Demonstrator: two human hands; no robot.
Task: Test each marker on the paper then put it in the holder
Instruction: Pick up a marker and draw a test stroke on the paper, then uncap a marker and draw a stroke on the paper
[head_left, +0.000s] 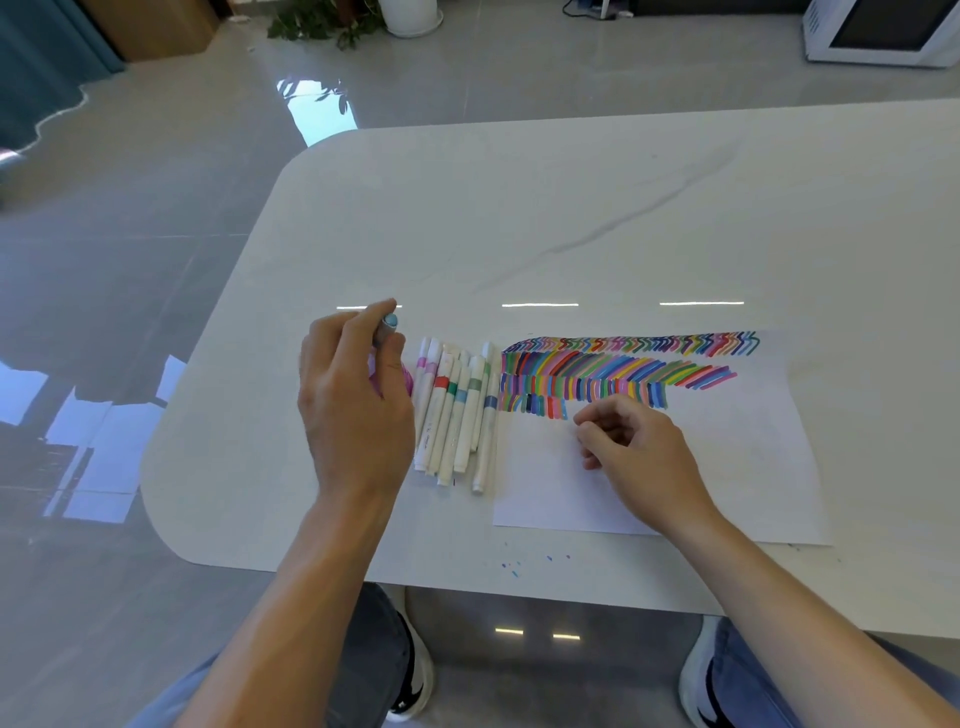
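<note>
- Gripped in the curled fingers of the left hand (353, 400): a marker (388, 326) with a light-blue end, raised above the worktop (571, 208).
- Just right of that hand, flat on the worktop: a row of white markers (457, 415), side by side, just beside the left edge of the paper (737, 457).
- Resting on the paper below the coloured strokes (623, 364): the right hand (641, 447), fingers curled inward; pinching anything or not, impossible to tell.

White banded markers (457, 415) are lying bunched just left of the stroke-covered paper (727, 467); a blue-ended marker (389, 323) is being held farther left.
</note>
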